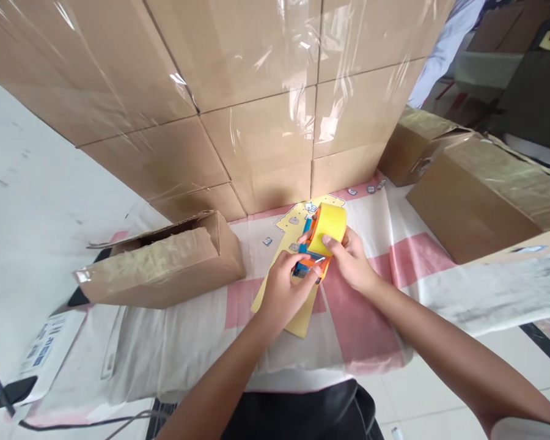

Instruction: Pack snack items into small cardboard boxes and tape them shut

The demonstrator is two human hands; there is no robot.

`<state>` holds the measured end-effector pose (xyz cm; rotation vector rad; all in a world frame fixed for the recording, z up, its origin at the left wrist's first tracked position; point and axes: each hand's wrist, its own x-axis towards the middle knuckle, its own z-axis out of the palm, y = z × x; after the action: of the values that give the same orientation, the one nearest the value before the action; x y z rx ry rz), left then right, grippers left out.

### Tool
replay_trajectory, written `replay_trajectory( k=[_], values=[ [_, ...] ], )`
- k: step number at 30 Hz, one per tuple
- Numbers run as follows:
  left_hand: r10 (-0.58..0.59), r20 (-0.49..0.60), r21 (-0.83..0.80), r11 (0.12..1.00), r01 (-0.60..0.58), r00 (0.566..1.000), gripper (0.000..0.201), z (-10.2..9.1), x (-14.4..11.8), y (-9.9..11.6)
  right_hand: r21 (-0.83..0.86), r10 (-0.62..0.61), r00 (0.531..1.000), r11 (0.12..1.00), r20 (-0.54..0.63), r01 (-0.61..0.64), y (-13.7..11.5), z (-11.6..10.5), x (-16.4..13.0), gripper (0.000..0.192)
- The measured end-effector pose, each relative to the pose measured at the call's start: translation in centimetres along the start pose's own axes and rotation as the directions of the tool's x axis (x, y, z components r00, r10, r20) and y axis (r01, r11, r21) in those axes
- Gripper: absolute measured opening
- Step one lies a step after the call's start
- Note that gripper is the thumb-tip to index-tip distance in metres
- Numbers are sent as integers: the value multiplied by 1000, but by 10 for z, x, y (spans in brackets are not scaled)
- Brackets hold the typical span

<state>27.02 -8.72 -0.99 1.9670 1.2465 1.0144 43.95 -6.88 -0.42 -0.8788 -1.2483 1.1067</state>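
Note:
A tape dispenser (306, 249) in blue and orange, loaded with a wide yellow tape roll (333, 223), is held between both hands above the middle of the table. My right hand (354, 261) grips the roll from the right, its thumb on the yellow tape. My left hand (282, 287) is closed at the dispenser's lower end, thumb and index finger near a small shiny piece whose kind I cannot make out. Beneath them a yellow patch (305, 321) of the cloth or a flat yellow sheet shows, partly hidden by my hands.
Stacked cartons (261, 143) wrapped in clear film rise behind the table. A taped box (174, 269) lies at the left, a larger carton (476, 195) at the right. The pink-and-white tablecloth (364, 330) covers the table. A cable (73, 426) runs at lower left.

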Motion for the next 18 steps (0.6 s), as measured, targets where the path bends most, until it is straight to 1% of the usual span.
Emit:
replay_trajectory(
  k=[1, 3, 6, 10, 14, 16, 18],
  values=[
    [-57, 47, -79, 995, 61, 997, 15, 6, 4, -3, -18, -12, 1000, 1000, 14, 12, 0, 0, -1, 28],
    [-117, 97, -209, 968, 135, 988, 15, 9, 9, -6, -48, -34, 998, 998, 48, 37, 1, -1, -2, 31],
    [-180, 100, -311, 928, 203, 978, 18, 3, 11, -5, -99, -60, 994, 993, 89, 69, 1, 0, 0, 35],
    [-245, 116, -311, 911, 270, 963, 24, -5, 6, 9, -217, -93, 992, 970, 91, 111, 3, -5, 6, 39],
    [-284, 110, -258, 917, 304, 952, 27, -14, 3, 23, -360, -138, 990, 925, -8, 126, 4, -20, 12, 37],
    [-278, 137, -244, 921, 304, 951, 26, -17, 3, 26, -328, -128, 990, 939, -61, 101, 2, -24, 13, 36],
    [-288, 233, -293, 890, 349, 929, 27, -18, 3, 26, -233, -104, 989, 969, -103, 78, 0, -24, 13, 34]
  ],
)
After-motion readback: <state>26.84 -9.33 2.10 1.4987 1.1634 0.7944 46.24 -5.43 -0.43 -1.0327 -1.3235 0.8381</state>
